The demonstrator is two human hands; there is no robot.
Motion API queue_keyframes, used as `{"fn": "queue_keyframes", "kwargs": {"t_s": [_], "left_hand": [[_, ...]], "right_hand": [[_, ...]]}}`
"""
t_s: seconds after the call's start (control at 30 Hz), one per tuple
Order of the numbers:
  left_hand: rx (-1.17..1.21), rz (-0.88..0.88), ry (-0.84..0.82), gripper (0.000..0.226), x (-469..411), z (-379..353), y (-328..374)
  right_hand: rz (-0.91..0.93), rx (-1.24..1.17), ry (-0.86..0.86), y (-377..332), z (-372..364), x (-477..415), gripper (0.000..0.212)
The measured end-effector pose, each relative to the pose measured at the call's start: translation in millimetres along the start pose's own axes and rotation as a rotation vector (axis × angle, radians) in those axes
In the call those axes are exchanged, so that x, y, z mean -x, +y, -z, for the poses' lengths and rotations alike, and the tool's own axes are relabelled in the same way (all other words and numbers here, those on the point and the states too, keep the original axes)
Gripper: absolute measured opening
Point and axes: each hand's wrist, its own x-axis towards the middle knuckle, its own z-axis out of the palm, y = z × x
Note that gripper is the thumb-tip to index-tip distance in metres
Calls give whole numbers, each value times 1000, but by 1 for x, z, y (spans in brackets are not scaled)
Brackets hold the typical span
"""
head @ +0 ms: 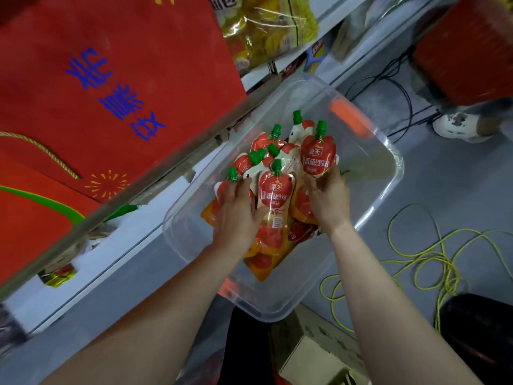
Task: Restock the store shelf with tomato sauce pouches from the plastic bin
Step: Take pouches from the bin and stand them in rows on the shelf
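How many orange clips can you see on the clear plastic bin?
2. One orange clip sits on the bin's far rim, beyond the pouches; the other is on the near rim, closest to the person. More may be hidden.

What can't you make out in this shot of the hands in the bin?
All in the head view:
Number of pouches in the pile: the top layer covers the rest.
Whether the left hand grips or just rests: its back hides the palm.
The right hand and its fingertips: behind the raised pouch.
Who wears the white shoe: blurred, cut off by the right edge.
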Motion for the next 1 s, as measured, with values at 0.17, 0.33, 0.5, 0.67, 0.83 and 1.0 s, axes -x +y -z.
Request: {"fn": "queue_keyframes", "kwargs": {"t_s": [0.17,0.33,0.5,0.67,0.83,1.0], "left_hand": [[-211,-5,86,85,-11,-28,9],[-97,113,174,67,-12,-39,19],[121,238,172,56,-3,-32,16],[275,149,23,56,27,10,4],[536,139,47,20,82,82,-5],[655,102,143,44,148,150,-30]], "right_hand": [[-4,34,-63,10,3,-15,41],[-24,9,-89,13,3,-16,40],[9,-36,-96,8,5,-1,45],[-53,-271,-89,-11,20,35,48],[5,-344,-124,-49,36,85,44],[142,-373,-202,-106,42,152,28]]}}
